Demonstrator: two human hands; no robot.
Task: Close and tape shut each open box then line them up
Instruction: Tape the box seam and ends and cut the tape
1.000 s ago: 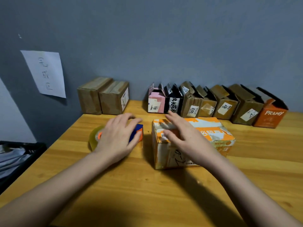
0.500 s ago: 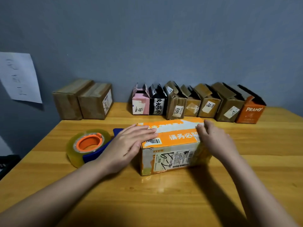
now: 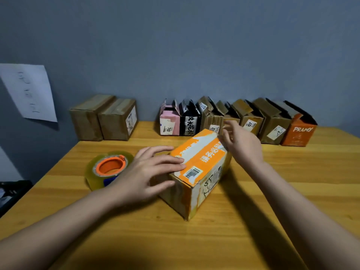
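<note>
Since half a second ago we have swung the orange box so one corner points at us. Our left hand lies flat, fingers straight across its near-left top edge, likely to keep the flaps down. Our right hand touches the far corner, fingers loosely curled and pinching nothing we can make out. Left of the box, just beside it: the tape roll. Behind it, the open boxes line the wall; behind and well left, two sealed boxes.
</note>
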